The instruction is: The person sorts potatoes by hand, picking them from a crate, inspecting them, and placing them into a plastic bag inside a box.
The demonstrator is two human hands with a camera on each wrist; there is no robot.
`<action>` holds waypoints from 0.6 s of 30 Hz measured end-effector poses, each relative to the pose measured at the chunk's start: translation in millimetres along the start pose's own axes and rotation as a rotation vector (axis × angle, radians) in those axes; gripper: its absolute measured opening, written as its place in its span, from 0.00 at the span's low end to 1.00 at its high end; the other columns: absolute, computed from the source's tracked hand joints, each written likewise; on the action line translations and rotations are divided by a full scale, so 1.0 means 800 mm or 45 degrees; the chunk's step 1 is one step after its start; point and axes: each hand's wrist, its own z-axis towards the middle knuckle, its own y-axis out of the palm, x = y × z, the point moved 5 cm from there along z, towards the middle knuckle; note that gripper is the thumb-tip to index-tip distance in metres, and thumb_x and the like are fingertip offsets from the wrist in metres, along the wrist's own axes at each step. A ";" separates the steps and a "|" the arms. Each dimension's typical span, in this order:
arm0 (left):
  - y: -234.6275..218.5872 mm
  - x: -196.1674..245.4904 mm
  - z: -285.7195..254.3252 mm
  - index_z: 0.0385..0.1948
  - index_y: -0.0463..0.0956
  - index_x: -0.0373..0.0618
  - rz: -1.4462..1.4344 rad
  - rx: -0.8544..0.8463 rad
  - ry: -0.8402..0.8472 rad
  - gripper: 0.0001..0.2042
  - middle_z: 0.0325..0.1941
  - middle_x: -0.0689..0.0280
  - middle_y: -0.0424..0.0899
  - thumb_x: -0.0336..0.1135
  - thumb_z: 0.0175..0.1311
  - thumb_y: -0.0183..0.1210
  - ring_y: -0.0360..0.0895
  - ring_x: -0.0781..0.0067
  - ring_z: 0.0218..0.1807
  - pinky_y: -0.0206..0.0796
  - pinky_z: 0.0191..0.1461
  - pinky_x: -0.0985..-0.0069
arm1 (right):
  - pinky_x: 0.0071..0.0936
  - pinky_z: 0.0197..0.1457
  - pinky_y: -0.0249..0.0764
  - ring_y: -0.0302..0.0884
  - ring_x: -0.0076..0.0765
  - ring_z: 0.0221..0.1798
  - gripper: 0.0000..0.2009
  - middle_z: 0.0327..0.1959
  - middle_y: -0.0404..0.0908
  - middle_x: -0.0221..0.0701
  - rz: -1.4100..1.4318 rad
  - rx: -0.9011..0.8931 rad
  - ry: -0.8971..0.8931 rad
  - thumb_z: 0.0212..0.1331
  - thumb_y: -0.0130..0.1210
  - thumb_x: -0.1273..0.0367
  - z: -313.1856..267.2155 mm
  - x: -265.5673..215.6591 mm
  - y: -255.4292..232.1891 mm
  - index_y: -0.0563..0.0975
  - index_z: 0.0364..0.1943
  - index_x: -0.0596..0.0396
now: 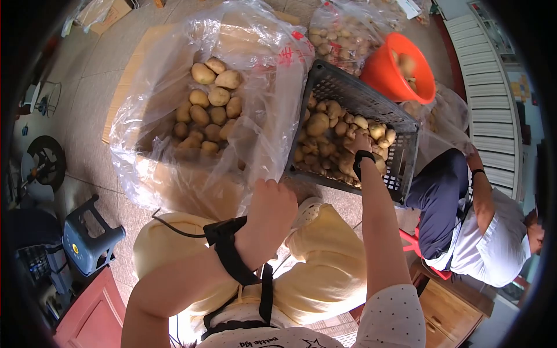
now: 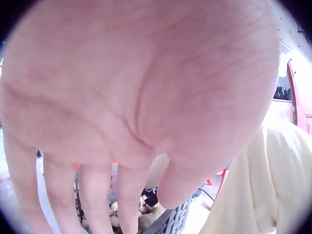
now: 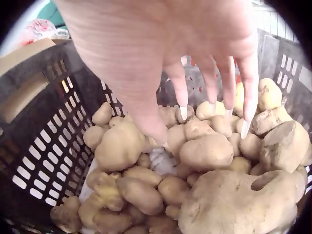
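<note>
My right hand (image 3: pixel 195 58) reaches down into a black slatted crate (image 1: pixel 362 93), fingers spread and pointing at the potatoes (image 3: pixel 207 151). Its fingertips are right at several small ones, and nothing is gripped. A very large, lumpy potato (image 3: pixel 239 204) lies in front of the hand in the right wrist view. My left hand (image 1: pixel 271 206) hangs near the crate's front left corner, beside the plastic-lined cardboard box (image 1: pixel 180 185). In the left wrist view its palm faces the camera, fingers loosely extended and holding nothing. Larger potatoes (image 1: pixel 217 95) are piled inside that box.
An orange bucket (image 1: pixel 389 72) with potatoes stands behind the crate. Clear bags of potatoes (image 1: pixel 342 40) lie at the back. On the right a person (image 1: pixel 481 232) sits on a red stool. A blue-grey stool (image 1: pixel 93 238) stands at the left.
</note>
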 end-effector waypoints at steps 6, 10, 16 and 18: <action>-0.004 -0.009 0.002 0.26 0.75 0.48 0.004 -0.048 -0.008 0.04 0.25 0.69 0.74 0.36 0.55 0.56 0.73 0.70 0.35 0.62 0.40 0.70 | 0.51 0.60 0.68 0.56 0.49 0.69 0.31 0.68 0.58 0.37 -0.072 0.155 0.127 0.47 0.66 0.63 0.028 -0.004 0.040 0.68 0.59 0.40; -0.004 -0.010 0.008 0.27 0.76 0.48 -0.026 -0.101 -0.020 0.03 0.27 0.69 0.74 0.33 0.52 0.56 0.73 0.70 0.36 0.62 0.40 0.70 | 0.52 0.58 0.69 0.57 0.48 0.68 0.31 0.66 0.59 0.37 -0.198 0.232 0.110 0.49 0.65 0.61 0.024 -0.008 0.047 0.66 0.59 0.39; -0.004 -0.008 0.008 0.28 0.76 0.47 -0.026 -0.065 -0.018 0.04 0.27 0.69 0.74 0.32 0.50 0.57 0.73 0.70 0.36 0.62 0.41 0.70 | 0.50 0.53 0.74 0.62 0.48 0.66 0.28 0.64 0.62 0.36 -0.298 0.263 0.186 0.55 0.60 0.61 0.055 -0.004 0.077 0.63 0.60 0.38; -0.005 -0.008 0.007 0.27 0.76 0.47 -0.020 -0.069 -0.013 0.04 0.27 0.69 0.74 0.32 0.50 0.57 0.73 0.70 0.36 0.62 0.41 0.71 | 0.46 0.48 0.78 0.69 0.49 0.61 0.24 0.62 0.65 0.34 -0.422 0.272 0.230 0.56 0.59 0.62 0.064 -0.003 0.081 0.64 0.57 0.40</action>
